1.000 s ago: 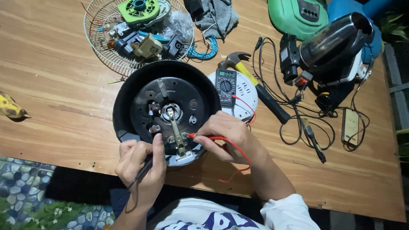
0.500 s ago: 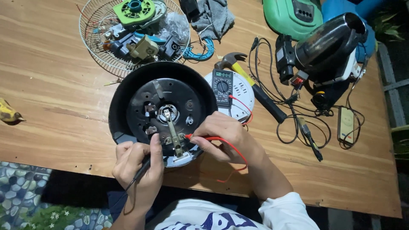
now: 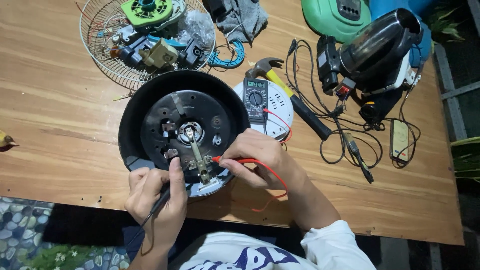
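We are pinching the thin, light black probe (image 3: 159,205) in our left hand (image 3: 155,200) and the red probe (image 3: 220,160) in right-hand (image 3: 257,157) fingers, both touching the upturned cooker base (image 3: 150,100).

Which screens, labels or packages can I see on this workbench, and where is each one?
Multimeter: beside the upturned black appliance base, resting on a white round lid; dark upright box, small lit greenish screen above a round dial.
Clear plastic bag: inside the wire fan guard at top left; crumpled, see-through.
Flat pale device: far right by the black cables; rectangular, with a light panel, too small to tell more.
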